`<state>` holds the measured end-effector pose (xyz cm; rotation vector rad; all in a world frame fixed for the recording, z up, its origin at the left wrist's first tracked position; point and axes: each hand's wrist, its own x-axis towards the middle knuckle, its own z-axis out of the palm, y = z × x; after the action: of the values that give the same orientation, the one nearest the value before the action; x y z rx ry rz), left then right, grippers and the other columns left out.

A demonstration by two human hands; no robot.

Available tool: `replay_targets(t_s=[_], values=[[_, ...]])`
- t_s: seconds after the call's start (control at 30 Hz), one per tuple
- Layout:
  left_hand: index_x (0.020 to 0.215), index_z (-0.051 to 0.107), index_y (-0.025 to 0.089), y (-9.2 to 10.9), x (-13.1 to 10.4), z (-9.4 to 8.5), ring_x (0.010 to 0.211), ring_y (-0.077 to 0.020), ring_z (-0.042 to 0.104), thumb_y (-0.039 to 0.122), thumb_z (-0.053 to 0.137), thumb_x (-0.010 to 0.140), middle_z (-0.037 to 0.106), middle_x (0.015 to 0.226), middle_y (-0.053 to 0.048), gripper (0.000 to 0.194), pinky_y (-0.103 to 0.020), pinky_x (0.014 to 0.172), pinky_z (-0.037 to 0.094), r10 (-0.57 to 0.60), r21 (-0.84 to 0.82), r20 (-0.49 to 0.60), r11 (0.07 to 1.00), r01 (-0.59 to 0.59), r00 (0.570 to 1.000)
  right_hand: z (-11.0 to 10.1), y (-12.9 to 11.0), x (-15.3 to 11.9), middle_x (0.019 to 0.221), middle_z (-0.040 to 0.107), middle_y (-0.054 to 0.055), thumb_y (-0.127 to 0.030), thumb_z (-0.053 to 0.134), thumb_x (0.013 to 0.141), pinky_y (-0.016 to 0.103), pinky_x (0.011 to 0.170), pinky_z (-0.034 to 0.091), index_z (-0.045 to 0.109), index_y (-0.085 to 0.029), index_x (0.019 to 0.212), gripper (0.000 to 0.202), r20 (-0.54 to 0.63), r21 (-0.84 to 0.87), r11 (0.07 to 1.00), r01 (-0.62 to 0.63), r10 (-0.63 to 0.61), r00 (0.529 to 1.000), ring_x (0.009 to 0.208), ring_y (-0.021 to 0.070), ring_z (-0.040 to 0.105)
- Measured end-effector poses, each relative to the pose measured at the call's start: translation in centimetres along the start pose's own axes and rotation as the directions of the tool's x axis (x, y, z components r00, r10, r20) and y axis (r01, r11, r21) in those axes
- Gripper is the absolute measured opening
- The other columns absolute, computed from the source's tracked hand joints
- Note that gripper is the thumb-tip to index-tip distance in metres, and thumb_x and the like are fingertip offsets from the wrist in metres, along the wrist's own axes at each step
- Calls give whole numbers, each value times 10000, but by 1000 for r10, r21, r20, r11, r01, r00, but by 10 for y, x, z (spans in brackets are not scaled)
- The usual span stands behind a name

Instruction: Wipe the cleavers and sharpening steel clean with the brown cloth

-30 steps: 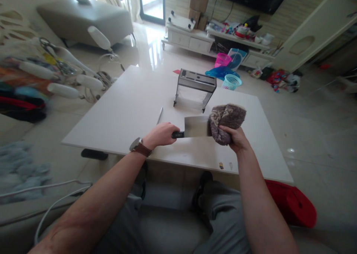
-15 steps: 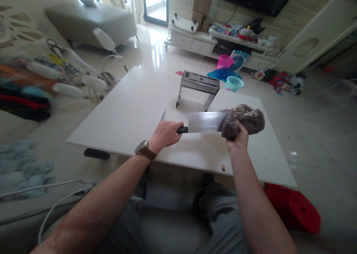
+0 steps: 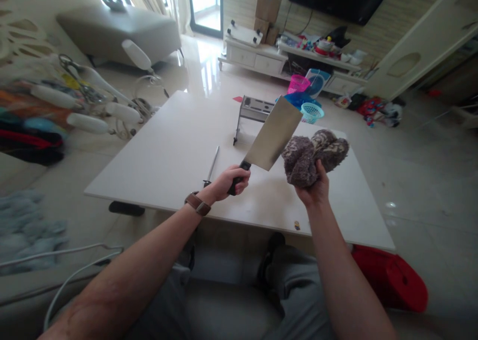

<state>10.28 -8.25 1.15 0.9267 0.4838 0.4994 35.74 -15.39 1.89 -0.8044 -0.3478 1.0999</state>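
gripping a flat rectangular metal cleaver [image 3: 270, 141] and bunched, shaggy cloth [image 3: 301, 166]

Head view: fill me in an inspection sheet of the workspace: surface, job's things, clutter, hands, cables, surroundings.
Surface: white tabletop, small sticker at the near edge.
Job's things: cleaver, blade angled up above the tabletop; bunched grey-brown cloth close beside it, contact unclear.
Clutter: slim metal rod lying near the left wrist; slotted stand partly hidden behind the blade.
Hands: left hand grips the cleaver's black handle; right hand holds the cloth.
Cables: white cable at lower left, off the tabletop.
Surroundings: pink basket and light-blue basket beyond the tabletop.
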Motion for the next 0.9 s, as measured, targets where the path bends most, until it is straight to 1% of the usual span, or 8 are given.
replay_targets(t_s=[0.13,0.27,0.4,0.5,0.57,0.67,0.8,0.9], values=[[617,479,192,-1,-1,11,403,-64,294,365,668,777,332,422,66,303,-204,418,243,-57,-13,2,998,57,998,7,11,-4,1114,793,8,-431,855,716,422,1042,593,727,-266,1028,376,3,-139,990,-16,17,1000,1181,231,708],[612,459,198,-8,1,16,402,-60,313,381,696,762,339,427,72,336,-206,418,255,-90,-2,-3,996,90,996,17,24,-12,1089,792,17,-425,878,657,444,1016,605,716,-263,1007,418,8,-246,969,-2,4,1000,1148,260,718],[593,446,201,-21,4,21,379,-50,309,337,712,731,353,423,78,329,-207,397,242,-130,-29,35,991,131,991,29,38,-21,1043,800,32,-318,895,604,429,982,614,716,-237,1001,443,59,-318,948,-29,51,997,1080,269,738],[526,387,210,-27,6,23,369,-47,317,266,678,691,351,414,70,339,-209,392,248,-136,-16,23,991,136,990,35,45,-25,988,809,36,-235,918,535,391,901,635,734,-211,966,469,21,-361,932,-40,51,998,993,259,754],[495,376,209,-27,6,22,367,-50,341,242,638,681,362,413,59,323,-211,395,273,-140,24,13,990,140,990,36,47,-26,967,813,39,-194,933,490,382,860,641,747,-198,942,489,-4,-397,918,-23,23,1000,954,256,757],[485,410,200,-24,8,17,365,-63,388,247,610,710,402,419,40,305,-219,406,320,-139,151,-27,978,141,990,35,43,-25,951,817,47,-157,941,459,393,840,640,761,-181,922,498,-26,-458,889,15,-30,999,920,260,757],[550,457,190,-15,10,13,380,-65,421,306,648,786,449,461,40,325,-219,423,360,-103,276,-45,954,112,994,29,31,-20,958,818,56,-133,929,472,412,850,636,769,-165,929,486,-69,-481,873,79,-127,989,920,268,757],[654,503,181,-9,9,14,396,-63,438,309,679,805,474,502,51,264,-208,423,366,-75,336,-49,938,87,996,21,24,-14,972,817,44,-131,918,469,409,879,638,773,-168,921,476,-150,-435,890,139,-223,963,950,262,754]])
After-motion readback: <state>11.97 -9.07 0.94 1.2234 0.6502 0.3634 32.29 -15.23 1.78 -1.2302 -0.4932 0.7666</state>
